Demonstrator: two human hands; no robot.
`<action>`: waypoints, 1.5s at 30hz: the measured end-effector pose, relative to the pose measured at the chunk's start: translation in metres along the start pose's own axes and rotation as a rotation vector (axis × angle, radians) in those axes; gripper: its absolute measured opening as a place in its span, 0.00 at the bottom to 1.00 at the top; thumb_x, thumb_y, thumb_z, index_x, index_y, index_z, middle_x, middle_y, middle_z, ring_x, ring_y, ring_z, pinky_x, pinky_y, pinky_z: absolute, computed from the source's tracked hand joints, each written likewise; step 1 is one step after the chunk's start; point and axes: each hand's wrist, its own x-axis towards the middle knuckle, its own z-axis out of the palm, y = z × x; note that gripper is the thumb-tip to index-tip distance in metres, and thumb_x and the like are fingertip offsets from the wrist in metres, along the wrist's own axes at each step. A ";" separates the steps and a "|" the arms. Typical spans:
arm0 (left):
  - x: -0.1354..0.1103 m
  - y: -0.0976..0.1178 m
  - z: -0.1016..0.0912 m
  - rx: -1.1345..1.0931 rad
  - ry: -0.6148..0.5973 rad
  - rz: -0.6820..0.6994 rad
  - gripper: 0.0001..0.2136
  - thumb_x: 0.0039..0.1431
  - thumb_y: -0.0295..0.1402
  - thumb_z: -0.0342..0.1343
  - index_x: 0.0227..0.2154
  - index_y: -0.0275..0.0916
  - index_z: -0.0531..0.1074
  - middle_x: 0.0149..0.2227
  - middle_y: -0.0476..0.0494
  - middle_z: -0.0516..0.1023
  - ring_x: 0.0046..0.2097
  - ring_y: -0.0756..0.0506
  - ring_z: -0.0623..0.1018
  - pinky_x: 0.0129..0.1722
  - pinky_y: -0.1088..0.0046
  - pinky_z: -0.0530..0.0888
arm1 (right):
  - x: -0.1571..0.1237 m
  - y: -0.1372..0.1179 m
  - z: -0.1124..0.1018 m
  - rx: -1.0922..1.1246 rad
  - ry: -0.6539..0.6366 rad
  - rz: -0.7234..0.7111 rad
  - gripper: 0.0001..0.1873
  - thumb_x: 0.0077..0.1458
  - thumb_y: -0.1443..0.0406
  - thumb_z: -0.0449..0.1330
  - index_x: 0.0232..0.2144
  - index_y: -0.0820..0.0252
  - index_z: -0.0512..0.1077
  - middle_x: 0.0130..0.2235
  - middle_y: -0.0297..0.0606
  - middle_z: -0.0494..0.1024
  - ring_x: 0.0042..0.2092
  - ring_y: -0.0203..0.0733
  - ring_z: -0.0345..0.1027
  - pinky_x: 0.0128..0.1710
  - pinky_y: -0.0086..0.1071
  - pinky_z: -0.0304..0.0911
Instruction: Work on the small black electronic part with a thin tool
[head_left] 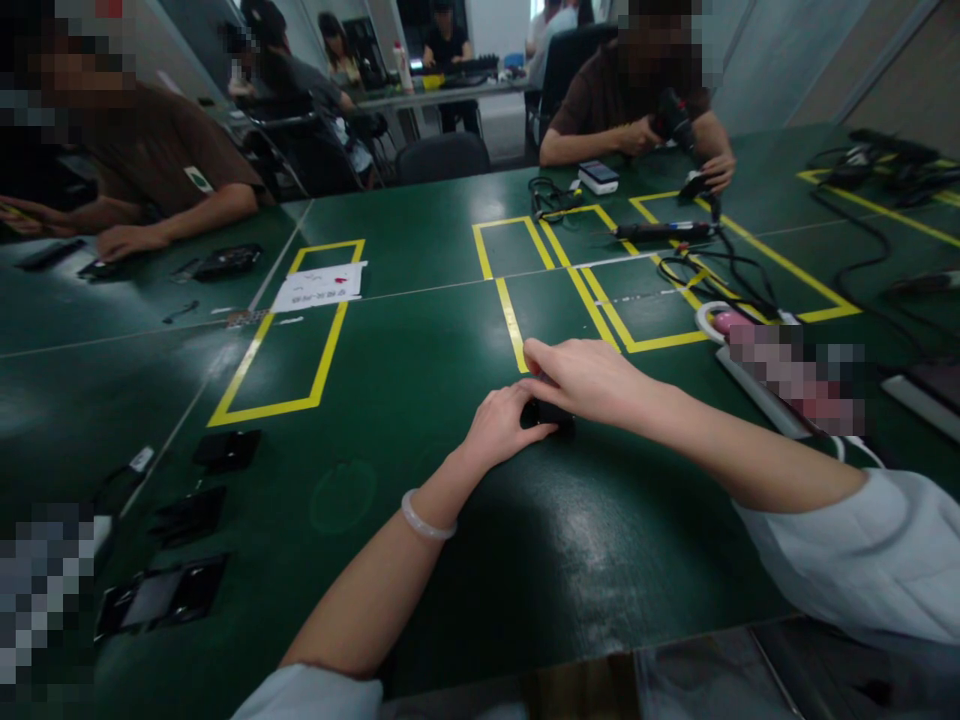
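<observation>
A small black object [553, 412] rests on the green table, mostly covered by my hands, so its kind cannot be made out. My left hand [496, 425], with a pale bangle on the wrist, grips it from the left, thumb in front and fingers behind. Above it, my right hand [592, 375] is closed, its curled fingers meeting my left fingertips. Whatever lies within those right fingers is hidden. To the left on the table lie a black part [227, 450], another black piece [187, 514] and a flat black piece with a grey panel [161, 594].
Yellow tape [266, 411] outlines rectangles on the table, with a paper label [319, 287] at the left one. A pen-shaped black tool [664, 231] and cables [750, 280] lie ahead right. Across the table, a person holds a dark power tool [677, 122]; another person's hand [124, 242] rests left.
</observation>
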 end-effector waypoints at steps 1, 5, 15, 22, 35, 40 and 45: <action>0.001 0.001 0.000 -0.002 -0.001 0.003 0.22 0.55 0.45 0.60 0.48 0.39 0.67 0.47 0.41 0.76 0.50 0.37 0.76 0.48 0.59 0.71 | 0.000 0.000 0.000 -0.032 0.008 0.019 0.16 0.63 0.54 0.46 0.42 0.58 0.64 0.35 0.43 0.78 0.35 0.48 0.73 0.26 0.32 0.44; 0.001 0.001 0.000 -0.018 -0.006 0.033 0.21 0.56 0.45 0.59 0.48 0.39 0.67 0.47 0.41 0.76 0.49 0.38 0.76 0.48 0.60 0.71 | 0.000 0.002 0.001 -0.025 -0.001 0.028 0.13 0.63 0.59 0.45 0.43 0.58 0.64 0.34 0.42 0.78 0.33 0.47 0.73 0.25 0.32 0.42; 0.000 0.002 0.002 -0.012 0.000 0.016 0.22 0.55 0.45 0.60 0.48 0.39 0.68 0.47 0.41 0.76 0.49 0.38 0.76 0.48 0.60 0.71 | -0.001 0.001 0.001 -0.019 -0.004 0.038 0.15 0.63 0.55 0.46 0.43 0.57 0.64 0.36 0.43 0.79 0.35 0.47 0.72 0.26 0.32 0.44; 0.001 0.001 0.002 -0.013 0.002 0.032 0.21 0.56 0.45 0.60 0.48 0.39 0.68 0.47 0.41 0.76 0.49 0.38 0.76 0.48 0.60 0.71 | -0.002 0.004 0.001 0.075 -0.004 -0.008 0.11 0.60 0.62 0.49 0.44 0.57 0.62 0.37 0.40 0.78 0.37 0.45 0.72 0.26 0.31 0.45; 0.002 0.000 0.003 -0.002 -0.011 0.034 0.21 0.56 0.46 0.59 0.47 0.38 0.68 0.47 0.40 0.77 0.49 0.38 0.76 0.47 0.60 0.71 | -0.003 0.004 0.002 0.055 0.017 -0.003 0.10 0.60 0.63 0.48 0.44 0.58 0.62 0.37 0.40 0.78 0.36 0.45 0.73 0.25 0.31 0.45; 0.002 0.001 0.003 0.012 0.001 0.023 0.22 0.56 0.45 0.60 0.48 0.38 0.67 0.47 0.41 0.76 0.49 0.37 0.76 0.47 0.60 0.71 | -0.002 0.005 0.005 -0.023 0.021 0.033 0.15 0.63 0.55 0.45 0.43 0.58 0.63 0.35 0.42 0.79 0.35 0.48 0.73 0.26 0.32 0.44; 0.002 0.000 0.001 0.011 -0.008 0.031 0.20 0.56 0.45 0.60 0.46 0.38 0.68 0.47 0.41 0.76 0.48 0.38 0.76 0.47 0.61 0.71 | -0.001 0.005 0.004 0.023 -0.006 0.021 0.12 0.63 0.61 0.45 0.45 0.57 0.62 0.36 0.40 0.78 0.35 0.46 0.73 0.26 0.31 0.44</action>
